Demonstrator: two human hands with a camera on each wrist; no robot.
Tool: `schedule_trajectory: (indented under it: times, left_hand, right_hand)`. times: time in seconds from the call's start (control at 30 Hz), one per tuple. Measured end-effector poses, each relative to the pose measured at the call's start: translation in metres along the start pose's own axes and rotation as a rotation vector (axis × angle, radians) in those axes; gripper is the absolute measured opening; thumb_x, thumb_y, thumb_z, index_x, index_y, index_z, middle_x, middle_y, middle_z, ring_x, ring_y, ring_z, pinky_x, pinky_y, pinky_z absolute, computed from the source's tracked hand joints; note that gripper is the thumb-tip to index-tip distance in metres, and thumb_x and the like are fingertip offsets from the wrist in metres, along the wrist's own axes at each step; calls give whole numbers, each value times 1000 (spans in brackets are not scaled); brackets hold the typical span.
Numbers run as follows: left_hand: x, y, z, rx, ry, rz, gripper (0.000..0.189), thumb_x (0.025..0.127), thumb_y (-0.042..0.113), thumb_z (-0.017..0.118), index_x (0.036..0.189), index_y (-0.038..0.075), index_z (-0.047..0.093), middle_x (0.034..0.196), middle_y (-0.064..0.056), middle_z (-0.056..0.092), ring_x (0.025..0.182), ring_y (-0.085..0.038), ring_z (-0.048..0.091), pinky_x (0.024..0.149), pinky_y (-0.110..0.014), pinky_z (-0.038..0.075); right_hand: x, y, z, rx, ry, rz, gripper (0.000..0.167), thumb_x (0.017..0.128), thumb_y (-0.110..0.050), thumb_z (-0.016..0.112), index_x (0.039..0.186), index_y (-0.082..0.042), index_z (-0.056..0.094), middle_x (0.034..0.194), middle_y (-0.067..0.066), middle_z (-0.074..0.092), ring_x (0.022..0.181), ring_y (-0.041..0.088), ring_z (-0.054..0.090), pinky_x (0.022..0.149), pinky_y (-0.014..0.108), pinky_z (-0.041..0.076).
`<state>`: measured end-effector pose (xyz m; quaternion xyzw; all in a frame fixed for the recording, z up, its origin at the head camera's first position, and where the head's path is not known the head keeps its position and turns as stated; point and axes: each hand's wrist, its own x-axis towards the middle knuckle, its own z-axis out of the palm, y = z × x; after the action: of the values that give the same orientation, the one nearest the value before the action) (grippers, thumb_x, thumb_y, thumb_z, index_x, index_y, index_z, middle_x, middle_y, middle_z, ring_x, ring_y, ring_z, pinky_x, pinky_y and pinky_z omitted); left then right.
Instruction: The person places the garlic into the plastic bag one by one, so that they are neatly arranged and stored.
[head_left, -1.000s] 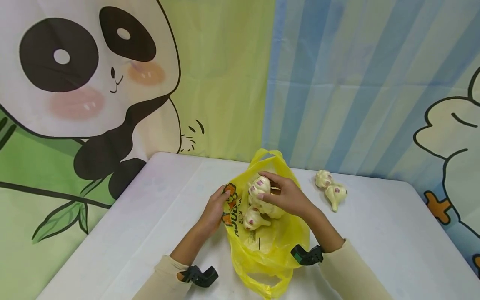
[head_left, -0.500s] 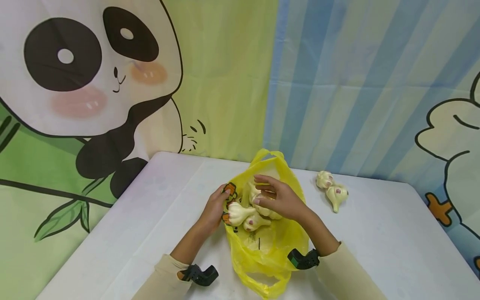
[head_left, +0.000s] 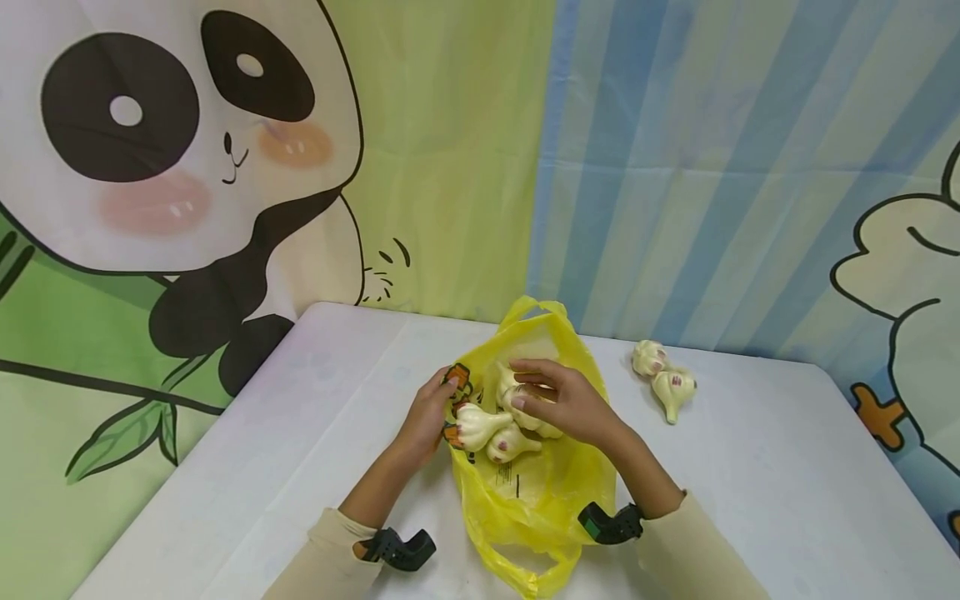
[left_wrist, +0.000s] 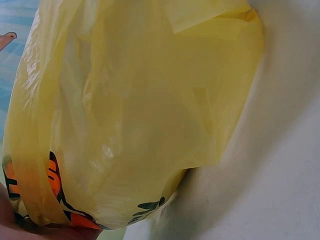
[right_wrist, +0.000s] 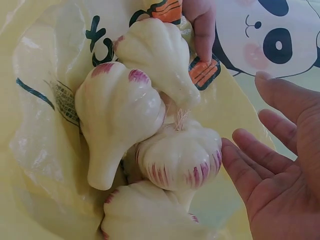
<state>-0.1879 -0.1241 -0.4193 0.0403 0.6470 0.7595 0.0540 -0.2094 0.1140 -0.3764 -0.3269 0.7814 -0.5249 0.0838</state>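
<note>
My left hand (head_left: pixel 426 421) grips the left edge of a yellow plastic bag (head_left: pixel 577 483), thumb over its orange print. White garlic bulbs with purple marks are heaped in the bag's mouth. One garlic bulb (head_left: pixel 480 427) lies by my left fingers, stem to the right, above another bulb (head_left: pixel 512 445). Over the heap's right side hovers my right hand (head_left: pixel 576 404), fingers relaxed and holding nothing. In the right wrist view, its fingertips come right up to a purple-streaked bulb (right_wrist: pixel 180 157). The left wrist view is mostly filled by the bag's outside.
Two more garlic bulbs (head_left: pixel 672 392) lie together on the white table (head_left: pixel 750 467), right of the bag. A cartoon panda curtain (head_left: pixel 450 167) hangs behind the table. The bag's near handle loop (head_left: pixel 536 579) points toward me.
A second ago my right hand held a garlic bulb over the heap. That bulb now lies at the left beside my left hand, and the right hand has let go. The left hand stays put.
</note>
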Motion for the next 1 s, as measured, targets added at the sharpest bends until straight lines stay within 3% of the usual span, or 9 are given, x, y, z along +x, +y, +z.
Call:
schedule_trajectory:
  times: [0.3,0.6,0.83,1.0]
  left_hand:
    - [0,1,0,-2,14,-12,42,106,26,36,143,7,41,131,-20,51,120,-33,49,98,-38,40]
    - [2,-1,0,-3,31,-5,43,106,26,37,145,7,40,134,-18,51,123,-32,48,103,-42,37]
    - [1,-2,1,7,29,-14,48,106,27,37,149,6,33,144,-15,44,136,-31,34,112,-47,24]
    - [1,-2,2,6,25,-11,47,106,25,36,148,5,34,144,-15,43,136,-31,33,112,-47,24]
  right_hand:
    - [-9,4,-5,-12,47,4,49,95,-20,65,140,-6,50,138,18,51,126,33,50,101,42,42]
    - [-18,5,-19,102,176,-98,44,95,-2,62,137,0,50,135,19,52,123,36,51,98,31,45]
    - [-25,8,-32,110,274,-140,52,94,2,61,142,4,42,135,22,50,122,36,51,97,28,45]
    - [-32,15,-42,82,381,-133,48,94,1,61,140,2,46,131,22,54,119,32,55,95,27,47]
